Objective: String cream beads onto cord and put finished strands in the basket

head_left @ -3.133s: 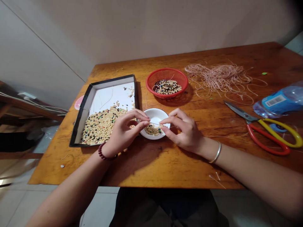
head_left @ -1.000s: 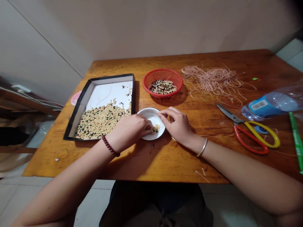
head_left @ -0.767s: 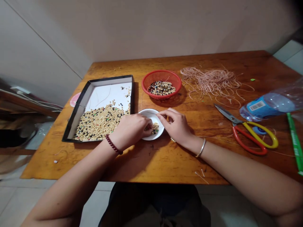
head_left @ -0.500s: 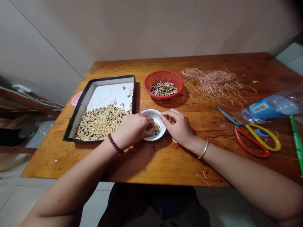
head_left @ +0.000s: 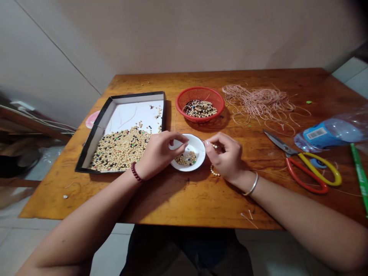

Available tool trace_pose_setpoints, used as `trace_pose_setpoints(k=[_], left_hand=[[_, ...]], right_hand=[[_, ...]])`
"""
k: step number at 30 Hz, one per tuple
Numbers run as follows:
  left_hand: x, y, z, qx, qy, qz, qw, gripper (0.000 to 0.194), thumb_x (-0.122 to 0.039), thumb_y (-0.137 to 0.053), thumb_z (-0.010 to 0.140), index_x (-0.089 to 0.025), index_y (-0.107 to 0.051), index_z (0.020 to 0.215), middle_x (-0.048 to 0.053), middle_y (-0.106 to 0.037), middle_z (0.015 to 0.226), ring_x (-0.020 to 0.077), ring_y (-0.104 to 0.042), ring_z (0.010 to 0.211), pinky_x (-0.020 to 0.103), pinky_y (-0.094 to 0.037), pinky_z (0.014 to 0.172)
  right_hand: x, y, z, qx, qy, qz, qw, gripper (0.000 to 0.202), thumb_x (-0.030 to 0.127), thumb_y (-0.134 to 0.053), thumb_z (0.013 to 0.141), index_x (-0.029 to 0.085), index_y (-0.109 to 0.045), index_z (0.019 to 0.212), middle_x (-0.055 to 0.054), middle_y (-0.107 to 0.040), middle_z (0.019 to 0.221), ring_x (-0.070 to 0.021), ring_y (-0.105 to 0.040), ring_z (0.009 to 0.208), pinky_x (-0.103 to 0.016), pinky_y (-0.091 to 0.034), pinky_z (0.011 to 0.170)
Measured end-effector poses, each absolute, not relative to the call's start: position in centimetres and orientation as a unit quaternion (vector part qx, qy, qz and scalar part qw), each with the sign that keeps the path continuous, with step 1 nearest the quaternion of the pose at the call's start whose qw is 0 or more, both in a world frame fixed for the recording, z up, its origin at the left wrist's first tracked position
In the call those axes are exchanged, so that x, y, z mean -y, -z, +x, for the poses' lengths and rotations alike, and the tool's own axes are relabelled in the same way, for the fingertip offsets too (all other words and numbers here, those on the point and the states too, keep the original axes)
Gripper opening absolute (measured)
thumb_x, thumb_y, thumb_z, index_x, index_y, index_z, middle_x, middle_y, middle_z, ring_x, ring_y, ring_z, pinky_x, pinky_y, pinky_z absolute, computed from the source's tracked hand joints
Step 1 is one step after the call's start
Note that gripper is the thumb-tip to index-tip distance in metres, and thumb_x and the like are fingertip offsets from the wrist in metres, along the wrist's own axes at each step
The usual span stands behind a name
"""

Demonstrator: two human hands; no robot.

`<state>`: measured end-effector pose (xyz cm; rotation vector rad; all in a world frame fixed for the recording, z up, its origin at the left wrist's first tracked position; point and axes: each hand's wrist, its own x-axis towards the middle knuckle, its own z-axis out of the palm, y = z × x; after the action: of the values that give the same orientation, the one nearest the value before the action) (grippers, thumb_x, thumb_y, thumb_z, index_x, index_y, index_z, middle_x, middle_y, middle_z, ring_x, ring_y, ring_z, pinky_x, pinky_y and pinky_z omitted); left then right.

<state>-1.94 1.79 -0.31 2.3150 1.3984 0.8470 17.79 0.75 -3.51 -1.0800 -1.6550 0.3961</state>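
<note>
My left hand (head_left: 161,151), with a dark red bead bracelet at the wrist, is over the left side of a small white dish (head_left: 198,147). Its thumb and forefinger are pinched together at a tiny pale bead (head_left: 188,144). Loose beads (head_left: 185,159), mostly cream with some dark and green, lie in the dish. At the dish's right rim, my right hand (head_left: 225,155) is closed on a beaded string (head_left: 214,171). Cream beads of that string hang below the fingers and a few show between them. A thin end points from the fingertips over the dish.
A black-edged tray (head_left: 164,111) of beads stands left, and a red basket (head_left: 199,89) with beaded strands stands behind the dish. Tangled pink cord (head_left: 258,101), scissors (head_left: 304,165), a plastic bottle (head_left: 324,134) and a green packet (head_left: 358,176) lie right.
My left hand has lifted out of the beads in the dish and its pinched fingertips are now higher. My right hand has shifted slightly right, showing more of the beaded string.
</note>
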Motion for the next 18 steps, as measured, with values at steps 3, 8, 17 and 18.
trace_pose_setpoints(k=[3,8,17,18], left_hand=[[-1.64,0.33,-1.8,-0.488,-0.31,0.799,0.168,0.015,-0.032,-0.066,0.08,-0.019,-0.071,0.087,0.001,-0.07,0.08,0.0094,-0.054,0.062,0.022,-0.043,0.062],[-1.48,0.53,-1.75,-0.472,-0.305,0.814,0.145,0.014,-0.032,-0.068,0.079,-0.019,-0.07,0.084,0.0,-0.068,0.075,0.0094,-0.052,0.061,0.022,-0.041,0.06],[-1.37,0.6,-1.68,-0.467,-0.311,0.818,0.125,0.013,-0.033,-0.069,0.079,-0.02,-0.069,0.082,-0.001,-0.067,0.073,0.0093,-0.051,0.06,0.022,-0.039,0.06],[-1.36,0.57,-1.68,-0.467,-0.309,0.819,0.125,0.013,-0.033,-0.069,0.079,-0.02,-0.069,0.083,-0.001,-0.066,0.073,0.0094,-0.051,0.06,0.022,-0.039,0.06]], right_hand=[[-0.36,3.16,17.9,0.731,-0.136,-0.41,0.528,0.02,0.018,-0.059,0.075,0.018,-0.053,0.057,0.003,-0.045,0.052,-0.0089,-0.039,0.048,-0.024,-0.031,0.048],[-0.1,3.09,17.8,0.774,-0.123,-0.371,0.499,0.019,0.014,-0.057,0.071,0.018,-0.05,0.054,0.005,-0.041,0.049,-0.0073,-0.035,0.044,-0.022,-0.027,0.045],[0.12,3.0,17.79,0.771,-0.106,-0.37,0.508,0.02,0.016,-0.056,0.071,0.018,-0.049,0.052,0.005,-0.042,0.048,-0.0074,-0.035,0.043,-0.023,-0.027,0.044],[0.15,3.02,17.77,0.77,-0.107,-0.369,0.509,0.02,0.015,-0.056,0.071,0.018,-0.049,0.053,0.005,-0.042,0.048,-0.0074,-0.035,0.043,-0.022,-0.027,0.044]])
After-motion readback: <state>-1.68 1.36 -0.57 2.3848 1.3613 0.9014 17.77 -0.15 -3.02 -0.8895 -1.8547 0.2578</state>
